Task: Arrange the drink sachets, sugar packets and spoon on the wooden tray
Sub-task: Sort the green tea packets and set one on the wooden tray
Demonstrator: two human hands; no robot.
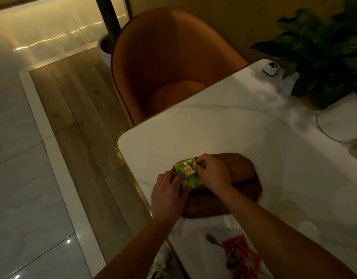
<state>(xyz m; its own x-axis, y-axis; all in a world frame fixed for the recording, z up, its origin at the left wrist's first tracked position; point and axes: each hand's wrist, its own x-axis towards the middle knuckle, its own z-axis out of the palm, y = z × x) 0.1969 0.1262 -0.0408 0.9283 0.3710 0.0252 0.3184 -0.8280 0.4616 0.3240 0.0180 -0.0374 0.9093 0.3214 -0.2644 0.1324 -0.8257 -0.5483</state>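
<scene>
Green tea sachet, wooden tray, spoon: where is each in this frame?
green tea sachet (188,171): head view, on its yellow logo.
wooden tray (243,174): head view, on bare wood at its right side.
spoon (211,238): head view, on its bowl end.

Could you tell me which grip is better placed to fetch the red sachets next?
Probably the right grip: the red sachets lie beside its forearm, while the left grip sits over the table's edge. Both pinch the green sachet.

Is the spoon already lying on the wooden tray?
No, the spoon lies on the white table beside the red sachets, nearer the person than the wooden tray.
</scene>
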